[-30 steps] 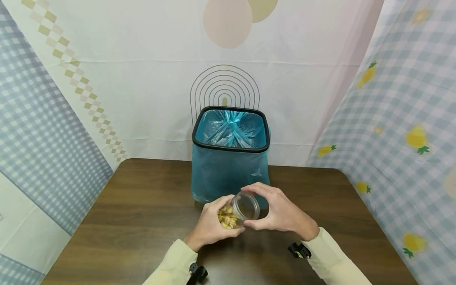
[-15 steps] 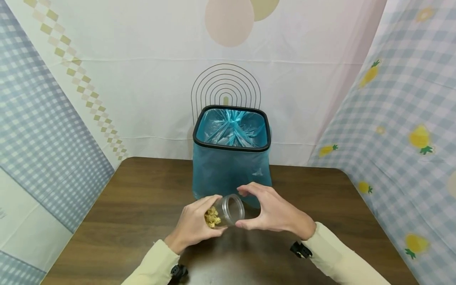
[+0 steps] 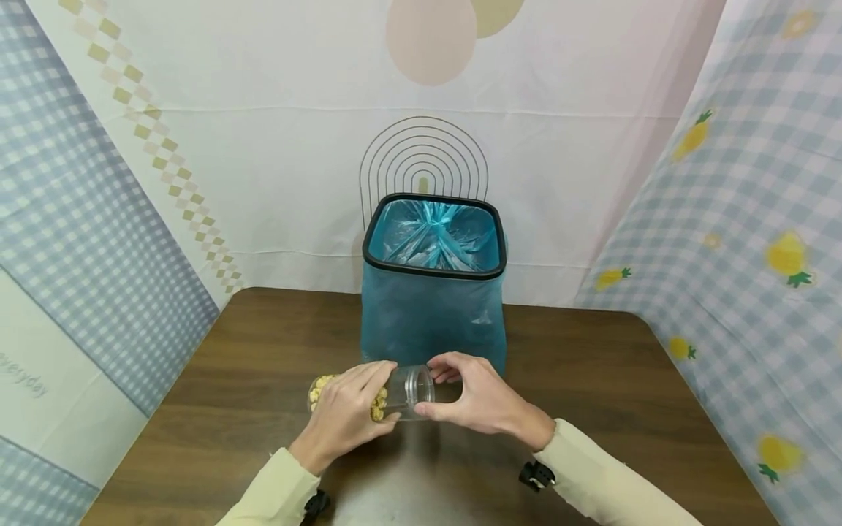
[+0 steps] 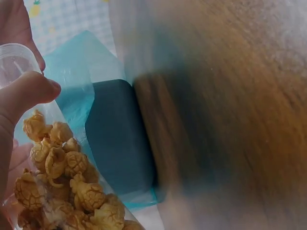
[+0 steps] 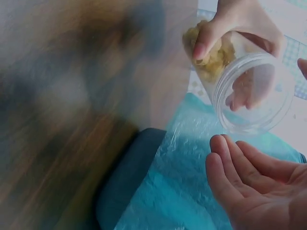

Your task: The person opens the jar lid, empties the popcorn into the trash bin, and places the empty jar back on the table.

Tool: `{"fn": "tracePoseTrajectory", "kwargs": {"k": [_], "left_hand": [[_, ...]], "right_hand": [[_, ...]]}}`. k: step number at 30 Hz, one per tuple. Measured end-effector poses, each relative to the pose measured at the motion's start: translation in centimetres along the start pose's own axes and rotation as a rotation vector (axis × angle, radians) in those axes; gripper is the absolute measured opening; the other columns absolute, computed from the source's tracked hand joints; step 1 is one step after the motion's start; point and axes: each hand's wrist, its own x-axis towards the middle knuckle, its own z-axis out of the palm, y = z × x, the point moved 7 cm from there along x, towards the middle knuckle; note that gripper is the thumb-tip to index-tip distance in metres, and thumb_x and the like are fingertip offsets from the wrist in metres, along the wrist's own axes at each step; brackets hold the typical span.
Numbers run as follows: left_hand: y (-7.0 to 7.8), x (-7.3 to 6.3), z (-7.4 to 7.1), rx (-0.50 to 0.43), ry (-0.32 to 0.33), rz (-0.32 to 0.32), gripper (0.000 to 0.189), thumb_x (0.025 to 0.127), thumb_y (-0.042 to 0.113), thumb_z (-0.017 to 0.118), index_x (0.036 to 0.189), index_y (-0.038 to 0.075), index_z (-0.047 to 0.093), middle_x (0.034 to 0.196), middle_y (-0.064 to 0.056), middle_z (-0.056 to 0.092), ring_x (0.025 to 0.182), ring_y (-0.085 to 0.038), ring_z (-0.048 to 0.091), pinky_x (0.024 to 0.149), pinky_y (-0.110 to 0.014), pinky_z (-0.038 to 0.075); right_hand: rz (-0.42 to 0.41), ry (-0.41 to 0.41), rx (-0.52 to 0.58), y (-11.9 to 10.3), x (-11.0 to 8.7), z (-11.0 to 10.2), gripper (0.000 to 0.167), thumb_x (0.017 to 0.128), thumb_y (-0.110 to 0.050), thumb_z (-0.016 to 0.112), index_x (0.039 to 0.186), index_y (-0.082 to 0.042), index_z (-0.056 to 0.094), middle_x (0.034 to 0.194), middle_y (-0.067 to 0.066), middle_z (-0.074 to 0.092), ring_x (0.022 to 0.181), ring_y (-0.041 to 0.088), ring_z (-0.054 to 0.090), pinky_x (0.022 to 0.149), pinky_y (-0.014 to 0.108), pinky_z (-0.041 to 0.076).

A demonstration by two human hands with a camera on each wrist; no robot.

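My left hand [image 3: 349,409] grips a clear plastic jar [image 3: 401,383] from above, thumb on the near side. The jar lies on its side in the air, its ringed end pointing right. Caramel-coloured popcorn [image 4: 81,182] is gathered toward the base, and the ringed half holds none. My right hand [image 3: 483,398] is at the ringed end, fingers bent and spread from the thumb, with nothing held. In the right wrist view, its fingertips [image 5: 218,143] sit just below the jar's rim [image 5: 225,110], with a gap between.
A bin [image 3: 430,314] with a blue plastic liner [image 3: 427,241] and black rim stands behind the hands on the brown wooden table [image 3: 263,351]. A patterned white cloth [image 3: 283,168] hangs behind it, and checked cloths [image 3: 737,292] flank both sides.
The jar and my left hand have moved left, and the jar has turned so its ringed end faces more to the right. My right hand has followed slightly left, staying near that end.
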Motion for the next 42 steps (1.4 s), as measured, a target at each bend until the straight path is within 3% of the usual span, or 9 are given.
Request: {"fn": "tracePoseTrajectory", "kwargs": {"k": [4,16,21,26,31,36,42], "left_hand": [[0.2,-0.1,-0.1,0.016,0.010,-0.004,0.080,0.058,0.031,0.101,0.126,0.005,0.068,0.118,-0.008,0.078,0.104,-0.023,0.077,0.091,-0.040,0.065],[0.4,-0.1,0.0,0.012,-0.003,-0.022,0.079,0.059,0.032,0.099,0.128,0.006,0.069,0.119,-0.007,0.078,0.105,-0.022,0.077,0.092,-0.038,0.065],[0.5,0.0,-0.1,0.000,0.022,-0.024,0.081,0.057,0.033,0.100,0.126,0.006,0.069,0.117,-0.007,0.078,0.103,-0.023,0.077,0.090,-0.040,0.065],[0.6,0.1,-0.1,0.007,0.013,-0.039,0.081,0.058,0.033,0.100,0.128,0.007,0.069,0.118,-0.006,0.078,0.105,-0.022,0.077,0.092,-0.038,0.065],[0.7,0.3,-0.2,0.013,0.027,-0.037,0.080,0.056,0.034,0.100,0.126,0.008,0.070,0.117,-0.005,0.078,0.103,-0.021,0.077,0.091,-0.038,0.065],[0.8,0.6,-0.3,0.007,0.025,-0.047,0.080,0.056,0.035,0.099,0.126,0.008,0.070,0.115,-0.005,0.078,0.102,-0.020,0.078,0.089,-0.037,0.065],[0.6,0.3,0.1,-0.090,-0.040,-0.102,0.080,0.057,0.041,0.099,0.125,0.010,0.071,0.112,0.000,0.079,0.095,-0.013,0.078,0.076,-0.030,0.065]], "right_hand": [[0.008,0.017,-0.011,0.0,0.1,0.5,0.060,0.083,-0.049,0.085,0.124,-0.008,0.070,0.109,0.000,0.073,0.096,0.014,0.072,0.090,0.033,0.063],[-0.016,0.059,0.000,-0.1,0.0,0.7,0.056,0.081,-0.044,0.087,0.119,-0.006,0.071,0.102,0.001,0.073,0.089,0.019,0.073,0.083,0.039,0.065],[-0.039,0.081,-0.007,-0.3,0.1,0.4,0.053,0.079,-0.042,0.088,0.116,-0.007,0.072,0.099,0.001,0.072,0.088,0.023,0.073,0.081,0.040,0.065],[-0.066,0.096,-0.027,-0.3,0.1,0.3,0.052,0.077,-0.042,0.088,0.114,-0.008,0.073,0.097,0.000,0.071,0.085,0.020,0.071,0.078,0.031,0.064],[-0.111,0.116,-0.045,-0.5,0.1,0.1,0.047,0.076,-0.041,0.088,0.109,-0.011,0.073,0.093,-0.002,0.069,0.082,0.008,0.065,0.076,0.030,0.063],[-0.152,0.133,-0.058,-0.8,-0.1,-0.2,0.045,0.075,-0.039,0.089,0.108,-0.013,0.073,0.091,-0.003,0.067,0.081,0.006,0.063,0.075,0.029,0.062],[-0.302,0.087,-0.161,-2.3,-0.5,0.0,0.061,0.072,-0.034,0.092,0.123,-0.010,0.069,0.107,-0.001,0.068,0.091,0.009,0.064,0.072,0.020,0.060]]}}
